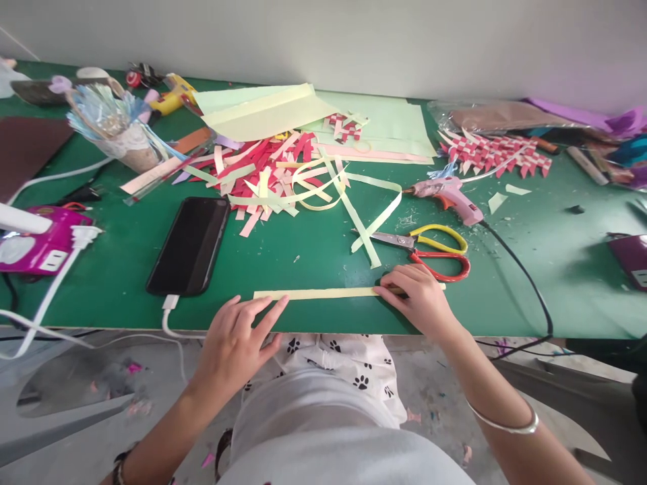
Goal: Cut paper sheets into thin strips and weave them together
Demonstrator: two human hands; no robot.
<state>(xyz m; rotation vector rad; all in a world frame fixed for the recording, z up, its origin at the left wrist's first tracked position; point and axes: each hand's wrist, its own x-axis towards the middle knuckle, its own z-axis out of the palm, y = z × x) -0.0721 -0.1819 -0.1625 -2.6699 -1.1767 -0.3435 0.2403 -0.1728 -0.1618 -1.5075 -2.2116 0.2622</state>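
A pale yellow paper strip lies flat along the front edge of the green table. My left hand has its fingers spread, with the index fingertip resting on the strip near its left end. Toward the right end, my right hand is closed on the strip between thumb and fingers, covering part of it. Just beyond that hand are scissors with one yellow and one red handle, blades pointing left. Loose pale green strips curl across the table behind the yellow strip.
A black phone on a white cable lies left. A pink glue gun trails its cord over the front edge at right. Red and pink paper scraps are heaped at the middle, before pale paper sheets. A purple power socket stands far left.
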